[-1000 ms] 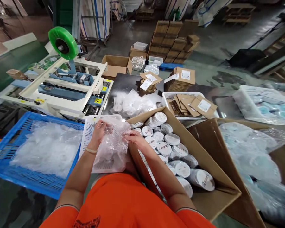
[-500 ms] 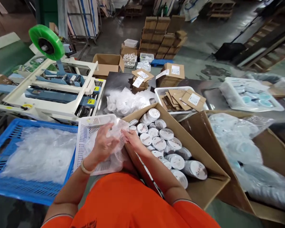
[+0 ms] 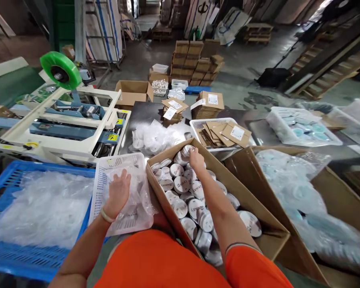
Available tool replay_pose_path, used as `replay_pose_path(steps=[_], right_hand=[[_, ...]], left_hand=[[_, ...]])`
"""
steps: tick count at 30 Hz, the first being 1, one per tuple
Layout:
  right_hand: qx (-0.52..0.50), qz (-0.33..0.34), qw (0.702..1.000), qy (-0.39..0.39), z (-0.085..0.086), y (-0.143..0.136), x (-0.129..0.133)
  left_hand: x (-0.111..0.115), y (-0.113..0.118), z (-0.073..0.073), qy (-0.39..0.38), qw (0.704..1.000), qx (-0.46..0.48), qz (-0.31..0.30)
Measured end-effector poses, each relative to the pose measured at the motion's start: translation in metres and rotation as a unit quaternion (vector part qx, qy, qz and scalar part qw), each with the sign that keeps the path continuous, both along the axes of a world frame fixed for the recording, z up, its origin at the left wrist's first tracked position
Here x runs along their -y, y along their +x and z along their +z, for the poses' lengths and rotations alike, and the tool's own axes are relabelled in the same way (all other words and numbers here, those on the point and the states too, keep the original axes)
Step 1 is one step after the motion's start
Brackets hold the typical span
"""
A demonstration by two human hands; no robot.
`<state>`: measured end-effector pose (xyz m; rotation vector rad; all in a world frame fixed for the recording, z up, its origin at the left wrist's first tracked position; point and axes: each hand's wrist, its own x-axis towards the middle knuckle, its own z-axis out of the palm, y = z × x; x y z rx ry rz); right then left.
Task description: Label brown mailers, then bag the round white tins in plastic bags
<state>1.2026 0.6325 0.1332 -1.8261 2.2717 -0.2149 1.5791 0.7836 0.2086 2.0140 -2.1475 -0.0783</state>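
Observation:
My left hand [image 3: 119,194] hovers over a white perforated basket [image 3: 97,202] with its fingers spread, holding nothing. Clear plastic bags [image 3: 135,200] lie in that basket beneath and beside it. My right hand [image 3: 197,159] reaches to the far end of an open cardboard box [image 3: 252,192], its fingers closed on a small stack of white round discs [image 3: 186,151]. Many more printed white discs [image 3: 181,184] fill the box under my right forearm; some stand in stacks, others lie tilted. The fingertips of my right hand are partly hidden.
A blue crate [image 3: 42,170] of clear bags stands at left, below a machine with a green tape roll [image 3: 61,70]. Bagged items [image 3: 156,138] and cardboard mailers [image 3: 211,103] lie on the dark table. Another carton [image 3: 342,196] at right holds wrapped pale-blue items.
My hands have parted. The right let go of the clear plastic bag and moved to the discs at the box's far end; the left opened over the basket, where the bag now lies.

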Motion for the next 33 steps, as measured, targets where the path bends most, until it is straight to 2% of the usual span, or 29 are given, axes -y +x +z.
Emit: replay_pose_path(steps=[2,3,4,5,6,8,9,10,11,12,15,16,18,21,23,25,27,29,31,33], right_hand=[[0.036,-0.016,0.999,-0.016,0.011,0.003,-0.007],[0.085,-0.02,0.995,-0.041,0.02,0.011,-0.014],[0.16,-0.002,0.985,-0.067,0.029,0.022,-0.023],[0.258,0.035,0.962,-0.084,0.039,0.038,-0.034],[0.366,0.088,0.922,-0.087,0.048,0.055,-0.046],[0.532,0.212,0.82,-0.021,0.063,0.093,-0.068],[0.57,0.252,0.782,0.019,0.067,0.11,-0.076],[0.586,0.276,0.761,0.049,0.07,0.124,-0.081],[0.578,0.286,0.762,0.061,0.071,0.135,-0.083],[0.548,0.289,0.783,0.054,0.072,0.142,-0.082],[0.351,0.299,0.887,-0.021,0.073,0.146,-0.069],[0.271,0.312,0.91,-0.04,0.074,0.145,-0.063],[0.145,0.347,0.924,-0.064,0.079,0.143,-0.046],[0.068,0.382,0.916,-0.102,0.092,0.141,-0.005],[0.066,0.352,0.924,-0.132,0.1,0.14,0.035],[0.084,0.271,0.944,-0.17,0.104,0.137,0.078],[0.095,0.175,0.96,-0.196,0.101,0.128,0.112],[0.097,0.097,0.974,-0.181,0.09,0.117,0.129],[0.099,0.064,0.984,-0.136,0.073,0.106,0.128],[0.104,0.073,0.988,-0.087,0.054,0.099,0.115]], left_hand=[[0.005,-0.003,-0.008,0.026,1.0,0.0,0.01],[0.01,-0.004,-0.011,0.029,0.999,-0.019,0.012],[0.015,-0.006,-0.012,0.026,0.998,-0.048,0.011],[0.021,-0.008,-0.012,0.024,0.996,-0.081,0.009],[0.027,-0.009,-0.011,0.022,0.993,-0.114,0.008],[0.039,-0.013,-0.005,0.017,0.984,-0.177,0.003],[0.044,-0.014,-0.001,0.009,0.979,-0.205,-0.006],[0.047,-0.015,0.003,-0.002,0.972,-0.232,-0.019],[0.05,-0.016,0.007,-0.013,0.966,-0.257,-0.034],[0.052,-0.017,0.01,-0.021,0.96,-0.276,-0.048],[0.062,-0.02,0.015,-0.021,0.955,-0.289,-0.065],[0.069,-0.021,0.017,-0.019,0.955,-0.287,-0.067],[0.091,-0.024,0.022,-0.019,0.955,-0.287,-0.068],[0.134,-0.027,0.038,-0.033,0.945,-0.319,-0.066],[0.157,-0.026,0.048,-0.058,0.925,-0.363,-0.093],[0.166,-0.021,0.051,-0.089,0.898,-0.414,-0.12],[0.153,-0.016,0.043,-0.096,0.883,-0.447,-0.106],[0.122,-0.009,0.024,-0.039,0.894,-0.441,-0.066],[0.078,-0.003,-0.003,0.089,0.914,-0.392,-0.054],[0.03,-0.003,-0.036,0.228,0.911,-0.331,-0.094]])
